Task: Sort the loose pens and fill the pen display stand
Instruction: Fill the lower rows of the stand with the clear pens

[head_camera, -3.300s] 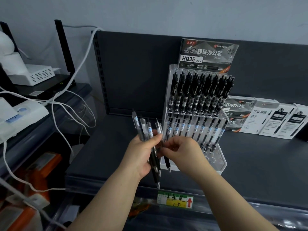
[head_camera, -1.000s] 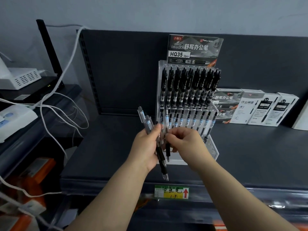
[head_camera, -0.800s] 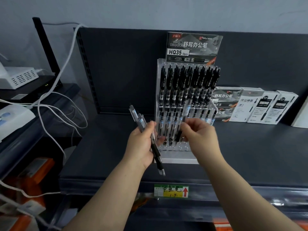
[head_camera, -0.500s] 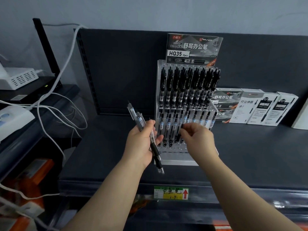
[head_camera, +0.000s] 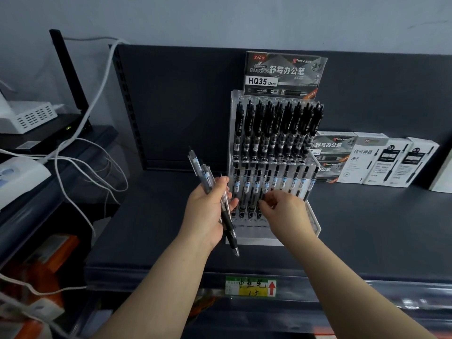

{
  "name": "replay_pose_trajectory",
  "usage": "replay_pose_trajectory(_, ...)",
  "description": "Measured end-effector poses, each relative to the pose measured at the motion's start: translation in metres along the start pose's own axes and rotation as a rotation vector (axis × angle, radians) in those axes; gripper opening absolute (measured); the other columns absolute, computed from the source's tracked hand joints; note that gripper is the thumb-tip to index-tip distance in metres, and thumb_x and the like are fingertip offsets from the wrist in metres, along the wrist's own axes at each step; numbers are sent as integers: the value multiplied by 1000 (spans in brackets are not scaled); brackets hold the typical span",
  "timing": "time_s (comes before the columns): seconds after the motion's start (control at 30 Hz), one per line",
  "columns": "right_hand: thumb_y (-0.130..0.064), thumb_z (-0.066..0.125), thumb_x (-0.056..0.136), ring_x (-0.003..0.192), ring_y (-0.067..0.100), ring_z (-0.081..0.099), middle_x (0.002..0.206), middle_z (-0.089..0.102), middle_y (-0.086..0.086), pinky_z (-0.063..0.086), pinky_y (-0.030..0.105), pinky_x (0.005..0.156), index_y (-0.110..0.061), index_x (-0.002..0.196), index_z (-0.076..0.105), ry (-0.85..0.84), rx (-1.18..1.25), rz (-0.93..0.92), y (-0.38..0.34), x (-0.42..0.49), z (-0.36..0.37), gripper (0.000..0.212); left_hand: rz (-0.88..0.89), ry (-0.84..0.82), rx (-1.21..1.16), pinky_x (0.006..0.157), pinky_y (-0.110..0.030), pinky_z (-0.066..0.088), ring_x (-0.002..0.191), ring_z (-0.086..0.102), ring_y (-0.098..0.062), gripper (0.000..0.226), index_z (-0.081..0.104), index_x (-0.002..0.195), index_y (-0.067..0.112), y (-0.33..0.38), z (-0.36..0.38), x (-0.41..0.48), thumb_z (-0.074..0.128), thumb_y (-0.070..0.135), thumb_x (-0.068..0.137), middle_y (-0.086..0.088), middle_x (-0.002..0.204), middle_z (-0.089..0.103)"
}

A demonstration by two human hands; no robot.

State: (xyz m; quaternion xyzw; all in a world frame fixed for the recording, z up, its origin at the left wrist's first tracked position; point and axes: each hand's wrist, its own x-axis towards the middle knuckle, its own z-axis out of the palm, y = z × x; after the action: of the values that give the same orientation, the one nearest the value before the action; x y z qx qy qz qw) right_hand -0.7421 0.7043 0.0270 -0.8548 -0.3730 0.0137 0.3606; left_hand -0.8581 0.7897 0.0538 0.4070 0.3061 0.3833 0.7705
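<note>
A clear acrylic pen display stand (head_camera: 315, 225) stands on the dark shelf (head_camera: 146, 228). Its upper row (head_camera: 276, 128) is packed with black pens, and its lower row (head_camera: 285, 179) holds several clear-barrelled pens. My left hand (head_camera: 206, 214) grips a bundle of loose pens (head_camera: 204, 173) just left of the stand, tips pointing down. My right hand (head_camera: 287, 214) is at the lower row's front, where its fingertips pinch one pen (head_camera: 266, 185) standing in a slot. The front slots beside it are partly hidden by my right hand.
Pen boxes (head_camera: 374, 162) line the shelf to the right of the stand. A header card (head_camera: 283, 74) tops the stand. White cables (head_camera: 80, 152), a router (head_camera: 61, 128) and a white device (head_camera: 22, 174) crowd the left. A price label (head_camera: 252, 286) marks the shelf's front edge.
My right hand drew one pen out of the bundle, carried it up to the stand's lower row and lowered it into a slot. My left hand stayed put with the bundle.
</note>
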Motion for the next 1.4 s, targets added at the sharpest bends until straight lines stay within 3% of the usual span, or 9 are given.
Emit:
replay_pose_trajectory(0.13, -24, 59, 90, 70, 10, 56, 86, 66, 0, 40, 17, 61, -11, 103, 66, 8, 30, 16, 0, -4, -3, 19, 4, -21, 7, 69, -27, 56, 66, 55, -9, 10, 64, 89, 7, 2, 0, 0, 60, 17, 90, 2, 71, 54)
replay_pose_trajectory(0.27, -29, 60, 88, 68, 10, 57, 76, 62, -5, 35, 14, 50, -19, 84, 59, 144, 190, 12, -13, -16, -14, 12, -6, -41, 17, 66, -25, 51, 69, 55, -11, 12, 66, 92, 9, 2, 0, -1, 61, 19, 90, 1, 72, 55)
replay_pose_trajectory(0.4, -28, 66, 85, 55, -1, 53, 67, 61, -9, 41, 10, 49, -22, 80, 63, -150, 412, -31, -39, -28, -14, 8, -59, -73, 0, 64, -26, 48, 71, 53, -14, 14, 66, 94, 11, 5, 4, -6, 58, 22, 91, -1, 75, 54)
replay_pose_trajectory(0.57, -16, 68, 82, 46, 5, 47, 57, 58, -4, 38, 22, 48, -12, 75, 66, -392, 685, 117, -37, -25, -11, 9, -58, -115, 12, 61, -27, 50, 69, 52, -15, 14, 66, 93, 13, 6, 2, -8, 58, 24, 91, -2, 74, 53)
replay_pose_trajectory(0.7, -9, 65, 83, 49, 3, 51, 59, 61, -4, 45, 21, 49, -16, 75, 65, -334, 568, 10, -37, -28, -12, 10, -55, -151, -7, 71, -29, 50, 76, 55, -15, 14, 65, 96, 11, 4, 2, -9, 60, 22, 89, -1, 77, 56)
replay_pose_trajectory(0.83, -5, 63, 83, 65, 6, 60, 80, 69, 4, 53, 21, 59, -17, 86, 64, -332, 494, -51, -35, -29, -11, 12, -22, -137, -19, 66, -25, 51, 73, 57, -12, 12, 65, 95, 11, 1, 8, -7, 61, 19, 89, 1, 76, 58)
replay_pose_trajectory(0.97, -1, 62, 84, 48, -5, 51, 57, 62, -12, 39, 7, 48, -13, 79, 64, -420, 572, -56, -27, -28, -21, 14, -33, -178, -79, 67, -23, 55, 67, 59, -9, 11, 65, 94, 7, -1, 13, -9, 61, 15, 88, 1, 72, 60)
replay_pose_trajectory(1.23, -5, 62, 82, 51, 8, 46, 62, 56, -2, 42, 23, 51, -11, 77, 60, -243, 492, -81, -7, -20, -32, 8, 54, -181, -81, 76, -29, 55, 77, 63, -13, 10, 66, 92, 10, -2, 23, -12, 57, 15, 91, 0, 77, 64)
replay_pose_trajectory(1.4, -16, 61, 87, 58, 10, 53, 74, 65, 1, 48, 29, 57, -15, 87, 63, 19, 414, -49, 11, 5, -50, 2, 50, -48, 29, 51, -20, 47, 53, 52, -7, 8, 62, 84, 15, -1, 25, -14, 60, 19, 90, 5, 60, 55)
